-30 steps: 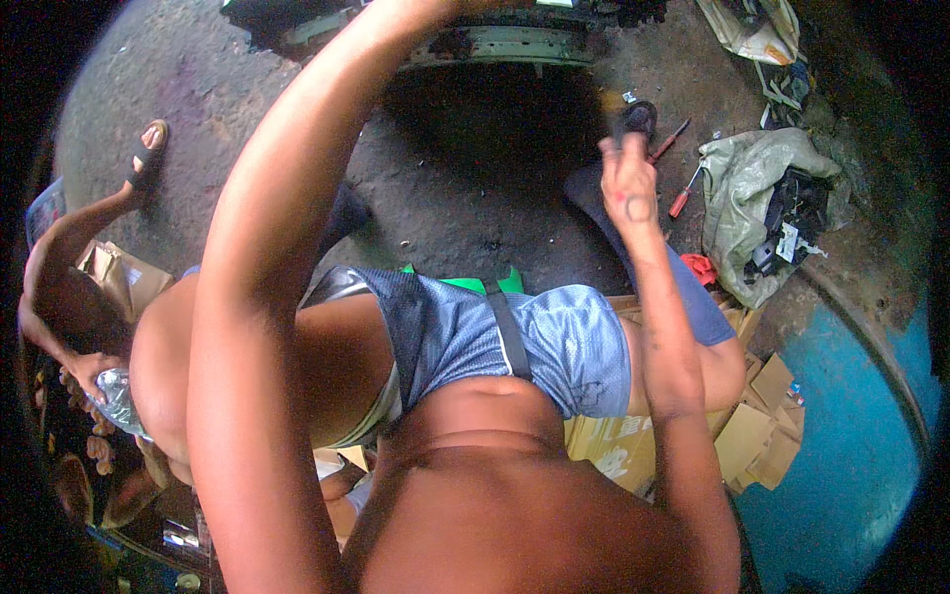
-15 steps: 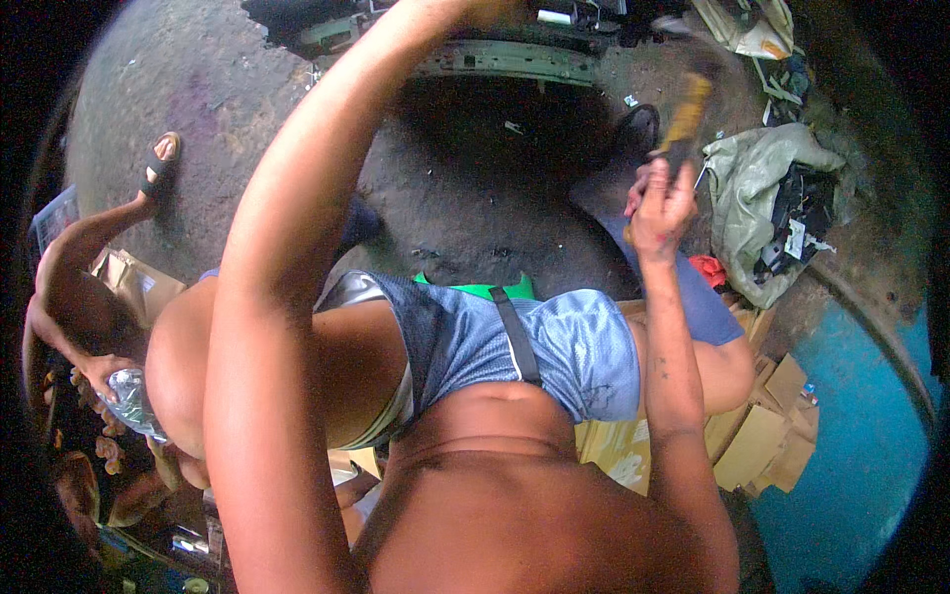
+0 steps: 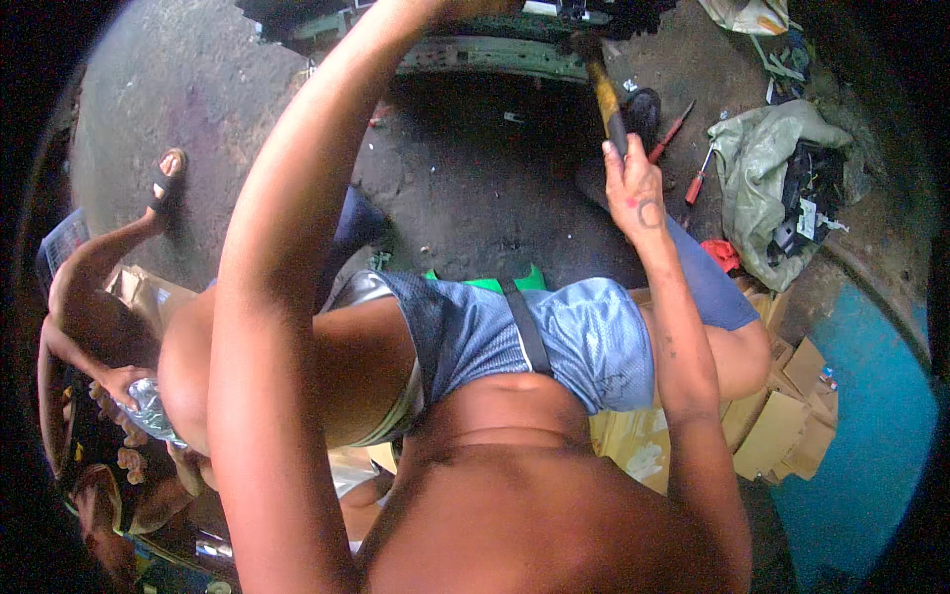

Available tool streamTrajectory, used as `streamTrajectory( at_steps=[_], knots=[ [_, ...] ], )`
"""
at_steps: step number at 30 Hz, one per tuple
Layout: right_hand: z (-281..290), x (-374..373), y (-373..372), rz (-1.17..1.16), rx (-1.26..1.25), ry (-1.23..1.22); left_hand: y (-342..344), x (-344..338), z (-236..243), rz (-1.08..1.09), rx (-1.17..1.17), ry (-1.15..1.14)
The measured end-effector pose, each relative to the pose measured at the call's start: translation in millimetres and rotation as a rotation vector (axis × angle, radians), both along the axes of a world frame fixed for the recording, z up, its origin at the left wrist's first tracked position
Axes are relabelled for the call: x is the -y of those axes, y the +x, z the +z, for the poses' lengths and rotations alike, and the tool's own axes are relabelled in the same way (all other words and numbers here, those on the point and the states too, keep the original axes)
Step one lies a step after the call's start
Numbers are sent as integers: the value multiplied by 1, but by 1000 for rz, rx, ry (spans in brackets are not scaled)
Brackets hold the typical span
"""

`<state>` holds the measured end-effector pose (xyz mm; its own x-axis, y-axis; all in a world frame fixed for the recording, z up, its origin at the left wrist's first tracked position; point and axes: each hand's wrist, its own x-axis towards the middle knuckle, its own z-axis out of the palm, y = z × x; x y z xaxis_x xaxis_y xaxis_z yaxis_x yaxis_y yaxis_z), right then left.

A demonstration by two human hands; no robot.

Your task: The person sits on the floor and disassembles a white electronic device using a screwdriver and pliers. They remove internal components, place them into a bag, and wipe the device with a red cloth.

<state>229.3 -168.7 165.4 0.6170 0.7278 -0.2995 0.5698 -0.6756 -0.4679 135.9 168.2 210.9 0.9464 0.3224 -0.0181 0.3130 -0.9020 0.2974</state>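
Note:
My right hand (image 3: pixel 635 188) is closed round the handle of a hammer (image 3: pixel 606 94), which is yellow and black. Its dark head points away from me and lies by the right end of a greenish metal bar (image 3: pixel 495 57). Whether the head touches the bar I cannot tell. The bar belongs to a dark jagged-edged assembly (image 3: pixel 322 25) at the top of the view. My left arm reaches up to this assembly. My left hand (image 3: pixel 475 6) is cut off by the top edge, with its fingers hidden.
Two red-handled tools (image 3: pixel 696 185) lie on the floor right of my right hand. Beyond them sits a greenish sack (image 3: pixel 737 183) with black parts in it. Flattened cardboard (image 3: pixel 782 426) lies at right. At left, another person's hand (image 3: pixel 121 384) holds a clear plastic bag (image 3: pixel 150 408).
My right hand has swung the hammer to the left, bringing its head near the metal bar. Two red-handled tools on the floor now show clearly. My left arm stays raised.

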Motion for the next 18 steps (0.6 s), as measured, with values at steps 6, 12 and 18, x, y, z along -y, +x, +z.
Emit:
streamTrajectory(
  at_steps=[6,12,18],
  knots=[
    [-55,1,-8,39,28,30,8,-5,8,-63,-73,35],
    [-76,5,-1,58,81,-13,-30,-27,37,-99,98,118],
    [-79,6,-5,48,-5,-27,-120,-69,61,315,92,31]
  ],
)
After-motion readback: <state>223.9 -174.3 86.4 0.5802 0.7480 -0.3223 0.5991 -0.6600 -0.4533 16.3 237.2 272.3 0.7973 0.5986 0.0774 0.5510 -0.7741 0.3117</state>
